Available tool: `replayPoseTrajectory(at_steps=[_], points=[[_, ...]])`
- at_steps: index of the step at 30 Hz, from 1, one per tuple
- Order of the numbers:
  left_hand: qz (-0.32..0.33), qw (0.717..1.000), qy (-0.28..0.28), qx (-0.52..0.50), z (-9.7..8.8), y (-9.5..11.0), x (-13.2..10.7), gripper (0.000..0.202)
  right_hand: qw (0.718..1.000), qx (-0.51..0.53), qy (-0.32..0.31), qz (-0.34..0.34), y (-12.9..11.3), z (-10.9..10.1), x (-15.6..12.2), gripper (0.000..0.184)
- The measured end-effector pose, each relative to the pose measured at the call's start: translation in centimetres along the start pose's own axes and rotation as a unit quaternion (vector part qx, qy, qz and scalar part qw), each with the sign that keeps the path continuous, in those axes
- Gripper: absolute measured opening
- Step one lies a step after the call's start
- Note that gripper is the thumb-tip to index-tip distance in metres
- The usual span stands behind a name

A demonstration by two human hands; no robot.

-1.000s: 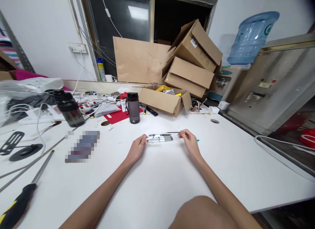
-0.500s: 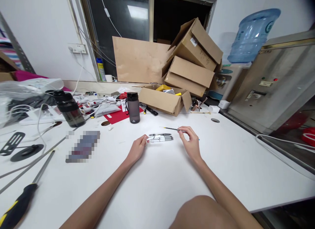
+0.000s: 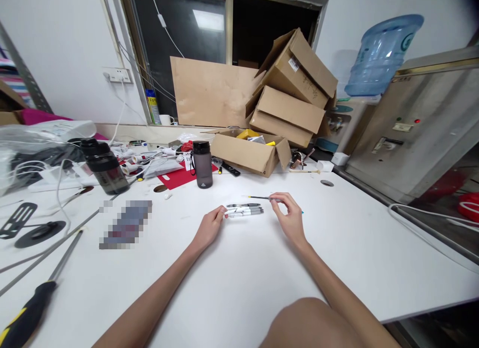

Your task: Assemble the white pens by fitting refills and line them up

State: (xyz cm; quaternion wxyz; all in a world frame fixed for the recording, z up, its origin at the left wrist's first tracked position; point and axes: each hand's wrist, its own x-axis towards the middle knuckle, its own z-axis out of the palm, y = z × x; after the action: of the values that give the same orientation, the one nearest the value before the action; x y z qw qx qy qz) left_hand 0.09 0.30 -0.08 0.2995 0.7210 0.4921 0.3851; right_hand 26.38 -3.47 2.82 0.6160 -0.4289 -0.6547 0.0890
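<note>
My left hand (image 3: 209, 226) rests on the white table (image 3: 239, 268) and pinches the left ends of a small bundle of grey and white pens (image 3: 245, 210) that lie flat in a row. My right hand (image 3: 290, 214) hovers just right of the bundle, its fingertips pinched on a thin dark pen refill (image 3: 258, 197) that points left, slightly above and behind the pens. A small blue bit shows on the table by my right hand.
A dark water bottle (image 3: 202, 164) stands behind the pens, a bigger black bottle (image 3: 105, 166) at the left. An open cardboard box (image 3: 249, 151) and stacked boxes (image 3: 294, 88) sit at the back. A screwdriver (image 3: 33, 300), rods, cables and a stand lie left. The water dispenser (image 3: 379, 54) is right.
My right hand drew the thin refill out of the bundle, lifting it up and away behind the pens. It now holds nearly still. My left hand kept its grip on the pens.
</note>
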Motion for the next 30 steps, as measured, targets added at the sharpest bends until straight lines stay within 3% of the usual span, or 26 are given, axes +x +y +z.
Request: replayPoseTrajectory(at_steps=[30], points=[[-0.009, 1.000, -0.004, -0.002, 0.02, -0.65, 0.10, 0.041, 1.000, 0.006, -0.007, 0.001, 0.67, 0.07, -0.03, 0.013]])
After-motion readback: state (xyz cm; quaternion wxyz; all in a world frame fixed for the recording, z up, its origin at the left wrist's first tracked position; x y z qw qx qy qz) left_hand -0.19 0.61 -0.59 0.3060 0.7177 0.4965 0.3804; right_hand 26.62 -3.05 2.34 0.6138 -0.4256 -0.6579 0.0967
